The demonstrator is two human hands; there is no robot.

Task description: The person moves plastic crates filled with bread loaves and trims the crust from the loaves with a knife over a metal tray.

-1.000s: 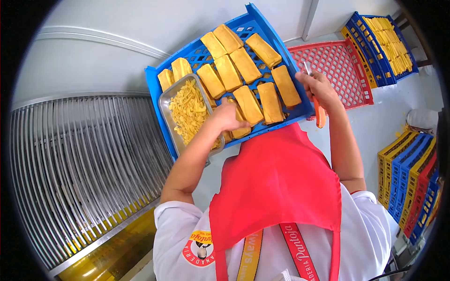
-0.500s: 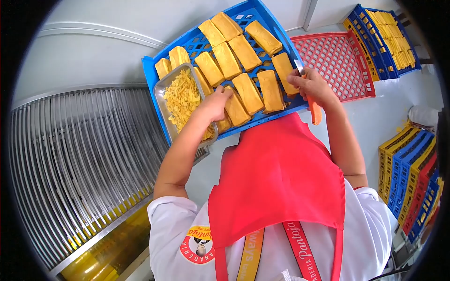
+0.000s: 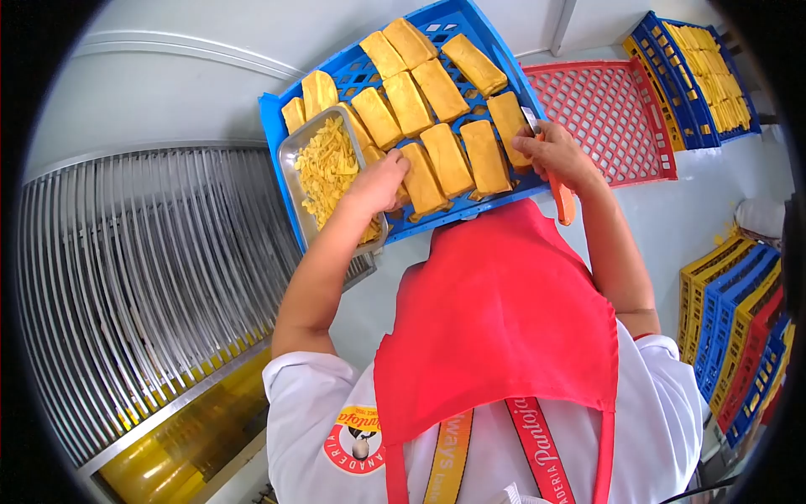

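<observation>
My left hand (image 3: 383, 181) is closed, its fingers curled on a yellow rectangular block (image 3: 404, 198) like bread or cake, mostly hidden by the hand. The wrist passes over the edge of a metal pan (image 3: 290, 176) holding yellow trimmings (image 3: 326, 172). In my right hand (image 3: 564, 156) is a knife with an orange handle (image 3: 563, 202); its blade (image 3: 530, 119) points up and away from me. The right fingertips are close to another yellow block (image 3: 508, 128). Several such blocks lie in rows in the blue crate (image 3: 499, 200), where the pan also sits.
A red crate (image 3: 663, 143) lies to the right of the blue one. Beyond it, a dark blue crate (image 3: 690, 118) holds more yellow pieces. Coloured crates (image 3: 724, 307) are stacked at the lower right. A rack of metal bars (image 3: 151, 286) fills the left side.
My left hand has shifted slightly up with the block beneath it, and more of the crate's front edge shows below. The right hand keeps the knife in nearly the same place.
</observation>
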